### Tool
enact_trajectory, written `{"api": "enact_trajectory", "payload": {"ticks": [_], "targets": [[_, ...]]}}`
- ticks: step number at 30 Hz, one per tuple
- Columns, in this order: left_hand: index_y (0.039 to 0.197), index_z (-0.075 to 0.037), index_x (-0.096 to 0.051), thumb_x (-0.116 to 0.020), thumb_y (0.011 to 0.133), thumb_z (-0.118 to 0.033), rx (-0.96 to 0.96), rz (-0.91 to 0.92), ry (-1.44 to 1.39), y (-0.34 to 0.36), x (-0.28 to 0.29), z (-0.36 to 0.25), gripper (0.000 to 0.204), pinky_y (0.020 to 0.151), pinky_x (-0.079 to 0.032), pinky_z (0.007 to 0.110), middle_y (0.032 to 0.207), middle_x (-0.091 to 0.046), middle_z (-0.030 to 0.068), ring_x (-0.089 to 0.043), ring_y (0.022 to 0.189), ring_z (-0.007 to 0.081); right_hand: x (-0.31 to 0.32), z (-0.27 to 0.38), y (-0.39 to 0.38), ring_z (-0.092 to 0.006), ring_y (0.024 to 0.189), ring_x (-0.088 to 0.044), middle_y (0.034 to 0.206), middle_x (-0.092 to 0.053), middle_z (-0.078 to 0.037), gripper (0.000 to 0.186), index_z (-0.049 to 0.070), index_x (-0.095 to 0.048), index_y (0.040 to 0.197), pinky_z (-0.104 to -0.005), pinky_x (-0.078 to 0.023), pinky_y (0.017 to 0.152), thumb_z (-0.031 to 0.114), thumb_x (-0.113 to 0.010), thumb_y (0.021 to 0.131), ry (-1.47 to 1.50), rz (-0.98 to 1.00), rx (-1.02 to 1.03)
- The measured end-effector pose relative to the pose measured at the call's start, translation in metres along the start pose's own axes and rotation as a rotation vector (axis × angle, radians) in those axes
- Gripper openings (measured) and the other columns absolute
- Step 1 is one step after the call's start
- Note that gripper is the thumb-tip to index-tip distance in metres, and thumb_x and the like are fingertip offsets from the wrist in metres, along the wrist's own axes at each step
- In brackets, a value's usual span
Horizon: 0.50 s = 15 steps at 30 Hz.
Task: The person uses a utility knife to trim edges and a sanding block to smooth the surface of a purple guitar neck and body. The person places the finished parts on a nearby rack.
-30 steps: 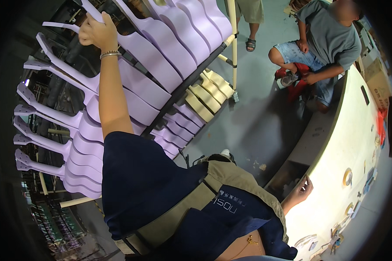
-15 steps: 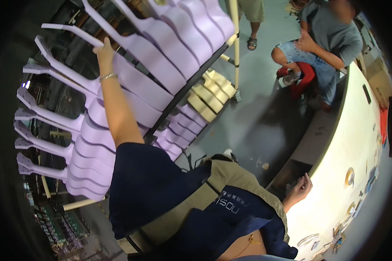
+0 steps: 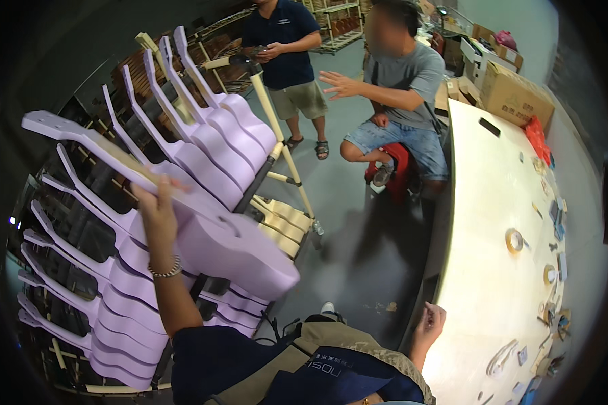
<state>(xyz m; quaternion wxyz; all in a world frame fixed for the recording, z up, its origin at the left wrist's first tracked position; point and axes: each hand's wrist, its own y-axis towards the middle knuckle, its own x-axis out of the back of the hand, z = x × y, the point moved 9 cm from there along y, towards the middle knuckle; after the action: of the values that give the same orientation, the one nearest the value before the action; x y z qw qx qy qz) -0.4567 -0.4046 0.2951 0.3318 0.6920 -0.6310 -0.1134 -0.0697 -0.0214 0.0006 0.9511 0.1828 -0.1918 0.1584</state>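
My left hand [image 3: 155,212] is closed round the neck of a lilac guitar-shaped body [image 3: 246,263], held tilted in front of the rack, its headstock toward the upper left and its body toward the lower right, slightly blurred. Behind and around it, rows of similar lilac pieces [image 3: 125,320] stand in a tube rack [image 3: 284,158]. My right hand [image 3: 429,324] is at the near edge of the long pale table [image 3: 486,297] with curled fingers; I cannot make out what, if anything, is in them.
A person [image 3: 405,88] sits on a red stool [image 3: 395,185] beside the table, one hand raised. Another person [image 3: 280,64] stands behind the rack. Cream pieces [image 3: 284,223] lie lower on the rack. Tape rolls [image 3: 514,240], a cardboard box [image 3: 513,94] and a red bag [image 3: 538,138] are along the right.
My left hand has drawn one lilac piece out of the row toward me and downward. The view has tilted up, showing more of both people. The seated person has stretched a hand out leftward.
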Motion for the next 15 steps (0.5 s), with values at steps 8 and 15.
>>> {"api": "enact_trajectory", "payload": {"ticks": [8,15], "targets": [[0.113,-0.002,-0.038,-0.053,0.090,-0.031,0.458,0.184,-1.135,-0.145,-0.223,-0.042,0.040,0.100,-0.035,0.048,0.076,-0.045,0.0065,-0.047,0.069,0.0174,0.008,-0.055,-0.032,-0.0256,0.124,-0.038,0.137,-0.033,-0.019,0.061,0.005,-0.023,0.139,-0.0369,-0.033,0.101,0.043,-0.038,0.094,0.872,0.226,-0.459],[0.104,-0.005,-0.035,-0.046,0.092,-0.035,0.693,0.554,-1.358,-0.245,-0.355,-0.095,0.034,0.106,-0.026,0.048,0.079,-0.042,0.0055,-0.045,0.077,0.0175,0.078,-0.092,-0.039,-0.0230,0.124,-0.037,0.137,-0.035,-0.014,0.071,0.001,-0.025,0.137,-0.0346,-0.031,0.102,0.055,-0.028,0.092,0.999,-0.307,-0.601]]}}
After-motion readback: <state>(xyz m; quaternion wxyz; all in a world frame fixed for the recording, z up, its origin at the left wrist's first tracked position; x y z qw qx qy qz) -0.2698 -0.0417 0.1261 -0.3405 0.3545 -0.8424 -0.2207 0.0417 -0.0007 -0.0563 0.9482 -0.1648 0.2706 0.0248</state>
